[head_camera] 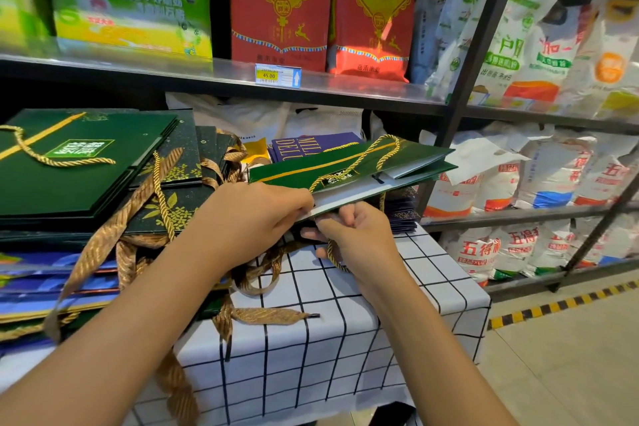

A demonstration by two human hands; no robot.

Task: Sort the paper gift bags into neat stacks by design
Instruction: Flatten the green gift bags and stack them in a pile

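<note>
Two hands meet at the centre of the frame on a flat dark green gift bag, both forearms reaching up from the bottom edge. The left hand clamps the bag's near edge, thumb on top and fingers tucked under it, out of sight. The right hand sits just below that edge with its fingers curled around a gold cord handle, which loops down past the wrist; how far the fingers also touch the bag is hard to make out.

The bag is held above the table, nearly level, its long axis running from the hands toward the right of the frame, where its open mouth shows a pale lining. A gold stripe runs along its length, and a second cord loop lies on its top face.

Under it, partly hidden, lies a stack of purple bags. At the left of the frame is a stack of matching green bags on dark floral bags with brown ribbon handles, and blue bags below them, cut off by the left edge. The table wears a white grid-patterned cloth.
</note>
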